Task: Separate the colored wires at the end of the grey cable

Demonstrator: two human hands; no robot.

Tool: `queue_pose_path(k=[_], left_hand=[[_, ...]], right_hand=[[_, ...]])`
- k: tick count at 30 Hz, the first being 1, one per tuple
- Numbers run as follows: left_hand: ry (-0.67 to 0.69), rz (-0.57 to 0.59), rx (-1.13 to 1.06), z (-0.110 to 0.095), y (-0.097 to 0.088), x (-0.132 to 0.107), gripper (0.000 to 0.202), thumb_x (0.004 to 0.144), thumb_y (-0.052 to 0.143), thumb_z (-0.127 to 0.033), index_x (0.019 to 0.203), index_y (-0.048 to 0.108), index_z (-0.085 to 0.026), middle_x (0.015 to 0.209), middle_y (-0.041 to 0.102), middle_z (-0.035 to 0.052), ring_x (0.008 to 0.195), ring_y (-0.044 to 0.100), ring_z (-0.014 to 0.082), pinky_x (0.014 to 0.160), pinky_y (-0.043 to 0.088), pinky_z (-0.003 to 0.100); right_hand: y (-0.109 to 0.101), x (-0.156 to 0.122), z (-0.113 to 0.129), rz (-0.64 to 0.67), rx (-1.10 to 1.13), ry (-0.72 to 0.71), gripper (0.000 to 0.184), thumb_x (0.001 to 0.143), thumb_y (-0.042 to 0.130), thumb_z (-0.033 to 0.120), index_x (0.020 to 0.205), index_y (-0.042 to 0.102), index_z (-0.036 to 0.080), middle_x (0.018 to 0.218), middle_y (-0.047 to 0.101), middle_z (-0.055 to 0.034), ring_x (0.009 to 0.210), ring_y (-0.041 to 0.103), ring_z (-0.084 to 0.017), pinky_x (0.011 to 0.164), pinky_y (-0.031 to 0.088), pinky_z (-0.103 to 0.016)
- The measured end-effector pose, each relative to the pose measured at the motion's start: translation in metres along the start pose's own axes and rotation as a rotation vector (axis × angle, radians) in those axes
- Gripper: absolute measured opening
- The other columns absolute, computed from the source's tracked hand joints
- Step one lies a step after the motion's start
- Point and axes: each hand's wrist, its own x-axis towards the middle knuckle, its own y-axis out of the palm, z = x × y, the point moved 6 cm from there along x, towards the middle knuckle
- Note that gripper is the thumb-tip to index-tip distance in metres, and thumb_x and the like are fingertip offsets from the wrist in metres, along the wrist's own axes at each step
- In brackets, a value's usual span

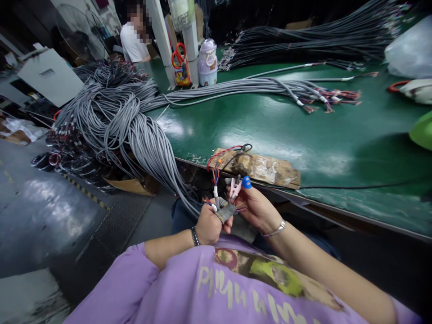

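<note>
My left hand (pixel 208 225) is closed around grey cables (pixel 216 202) near their ends, with grey cloth wrapped on its fingers. Thin coloured wires (pixel 215 175) fan out upward from one white-banded cable end, and more poke out beside it. My right hand (pixel 259 208), a blue cover (pixel 246 182) on its thumb, is closed on a small pale pink clip-like tool (pixel 235 188), whose exact kind I cannot make out. This tool is just right of the upright wires. Some fingers of both hands are hidden.
A worn wooden board (pixel 275 171) with a red and a black lead lies at the edge of the green table (pixel 303 130). Grey cable bundles (pixel 124 121) drape off the left side. Black cables (pixel 303 42), scissors (pixel 178 53) and a bottle (pixel 208 63) are farther back. A person (pixel 133 42) sits beyond.
</note>
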Motion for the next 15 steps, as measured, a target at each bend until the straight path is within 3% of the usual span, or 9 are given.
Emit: queue_pose_path(k=[10,15], left_hand=[[0.001,0.004,-0.005,0.0017,-0.0014,0.0007,0.046,0.068,0.075,-0.054,0.066,0.048,-0.016,0.047,0.052,-0.0053,0.032,0.041,0.0051,0.032,0.032,0.017],[0.005,-0.010,-0.026,0.0029,-0.0072,-0.0035,0.047,0.068,0.075,-0.055,0.071,0.049,-0.017,0.048,0.052,-0.0058,0.032,0.041,0.0055,0.032,0.033,0.017]], right_hand=[[-0.0035,0.0005,-0.0034,-0.052,0.053,0.001,0.047,0.063,0.076,0.064,0.072,0.067,0.020,0.067,0.064,-0.0017,0.057,0.051,-0.013,0.055,0.042,-0.028],[-0.0013,-0.0047,-0.0014,0.008,0.059,0.044,0.045,0.072,0.068,0.065,0.081,0.068,0.021,0.073,0.067,-0.0024,0.060,0.055,-0.014,0.056,0.044,-0.027]])
